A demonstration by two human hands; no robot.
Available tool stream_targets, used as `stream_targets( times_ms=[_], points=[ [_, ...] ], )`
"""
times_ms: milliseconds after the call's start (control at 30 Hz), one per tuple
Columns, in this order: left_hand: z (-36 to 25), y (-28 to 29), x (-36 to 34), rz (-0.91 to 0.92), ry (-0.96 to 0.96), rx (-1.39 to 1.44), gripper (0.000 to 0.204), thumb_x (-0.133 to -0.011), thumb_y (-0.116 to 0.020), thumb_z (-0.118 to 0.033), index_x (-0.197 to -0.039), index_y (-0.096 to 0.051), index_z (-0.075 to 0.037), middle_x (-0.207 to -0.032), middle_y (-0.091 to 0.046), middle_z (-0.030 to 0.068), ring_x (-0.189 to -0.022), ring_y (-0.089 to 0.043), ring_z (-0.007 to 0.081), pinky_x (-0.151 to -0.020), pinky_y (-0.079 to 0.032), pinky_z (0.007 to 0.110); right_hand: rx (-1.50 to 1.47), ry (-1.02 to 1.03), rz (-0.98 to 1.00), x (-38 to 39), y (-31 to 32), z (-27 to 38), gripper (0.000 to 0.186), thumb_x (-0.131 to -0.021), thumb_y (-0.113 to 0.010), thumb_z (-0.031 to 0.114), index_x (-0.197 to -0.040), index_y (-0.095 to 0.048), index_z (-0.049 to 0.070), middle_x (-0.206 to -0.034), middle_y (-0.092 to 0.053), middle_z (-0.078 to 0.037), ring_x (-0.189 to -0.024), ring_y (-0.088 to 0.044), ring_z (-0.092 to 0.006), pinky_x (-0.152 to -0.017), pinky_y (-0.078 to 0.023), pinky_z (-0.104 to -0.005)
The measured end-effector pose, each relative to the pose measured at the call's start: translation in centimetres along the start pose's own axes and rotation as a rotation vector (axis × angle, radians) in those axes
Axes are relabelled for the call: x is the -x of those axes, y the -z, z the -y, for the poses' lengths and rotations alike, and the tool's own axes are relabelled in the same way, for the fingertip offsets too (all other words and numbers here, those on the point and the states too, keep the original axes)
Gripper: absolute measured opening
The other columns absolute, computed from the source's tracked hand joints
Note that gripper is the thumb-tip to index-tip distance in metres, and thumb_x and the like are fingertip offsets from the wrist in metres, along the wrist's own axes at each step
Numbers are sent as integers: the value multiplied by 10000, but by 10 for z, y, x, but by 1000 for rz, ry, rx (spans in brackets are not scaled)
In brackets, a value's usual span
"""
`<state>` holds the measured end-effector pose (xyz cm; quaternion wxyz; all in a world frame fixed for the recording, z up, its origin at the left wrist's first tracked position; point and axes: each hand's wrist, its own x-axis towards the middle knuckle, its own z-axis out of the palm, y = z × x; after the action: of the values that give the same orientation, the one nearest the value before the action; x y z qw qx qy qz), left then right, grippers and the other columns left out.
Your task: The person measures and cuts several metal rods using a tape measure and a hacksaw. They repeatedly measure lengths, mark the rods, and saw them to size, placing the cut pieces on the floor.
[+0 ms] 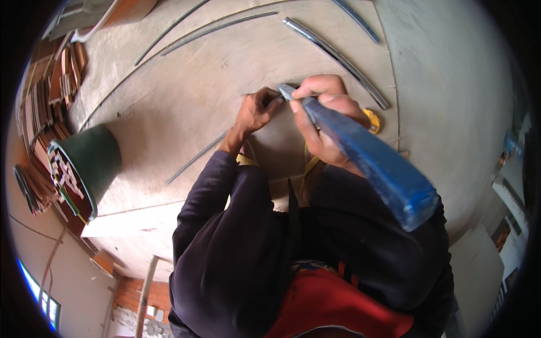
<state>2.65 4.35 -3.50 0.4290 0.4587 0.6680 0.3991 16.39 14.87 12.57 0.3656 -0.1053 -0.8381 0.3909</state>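
Note:
My right hand [329,118] is wrapped round a long blue bar [383,163] with a grey tip. The bar looks widest at its near end, above my right thigh; its exact kind does not show. Close to the bar's tip, my left hand [256,112] has its fingers closed in a pinch. A thin grey strip [197,159] runs along the floor up to my left wrist and seems to continue into those fingers, though the grip itself is partly hidden. Beside my right hand lies a yellow tape measure [372,121], partly covered by the hand.
A shiny metal profile [338,59] and a shorter blue-grey strip [358,21] lie ahead on the right. Thin dark strips [220,32] lie farther off. At left, a green bucket [101,163] holding broken pieces rests tilted near stacked brown boards [42,112]. The raised floor has an edge [135,217].

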Motion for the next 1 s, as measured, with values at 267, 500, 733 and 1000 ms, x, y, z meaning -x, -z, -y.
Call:
stream_targets(
  times_ms=[267,500,733,1000],
  points=[
    [-9,-13,8,-167,-206,-281,177,-730,-618,-17,-908,-611,-19,-910,-598,144,-868,-586,345,-725,-491,408,77,-7,-13,5,1,1,259,-896,-517,221,-1097,-425,85,-935,-505,-124,-717,-610,-280,-458,-508,-336],
    [11,-22,15,-237,-244,-440,185,-726,-597,-28,-911,-596,-26,-930,-581,130,-877,-547,327,-770,-464,403,8,-40,39,0,9,11,374,-784,-613,120,-1106,-422,96,-957,-476,-109,-815,-584,-276,-490,-524,-326],
    [0,-37,13,-238,-271,-409,195,-739,-598,-29,-934,-581,-30,-942,-587,132,-893,-556,323,-781,-468,397,129,-91,187,6,11,9,561,-691,-721,210,-1144,-401,127,-978,-438,-125,-886,-569,-276,-527,-554,-322],
    [-42,-18,25,-219,-295,-395,208,-755,-600,-30,-960,-564,-34,-956,-594,134,-911,-566,318,-793,-472,390,83,13,156,1,7,7,520,-748,-687,183,-1158,-368,153,-959,-423,-131,-801,-578,-278,-464,-522,-299]
  ],
)
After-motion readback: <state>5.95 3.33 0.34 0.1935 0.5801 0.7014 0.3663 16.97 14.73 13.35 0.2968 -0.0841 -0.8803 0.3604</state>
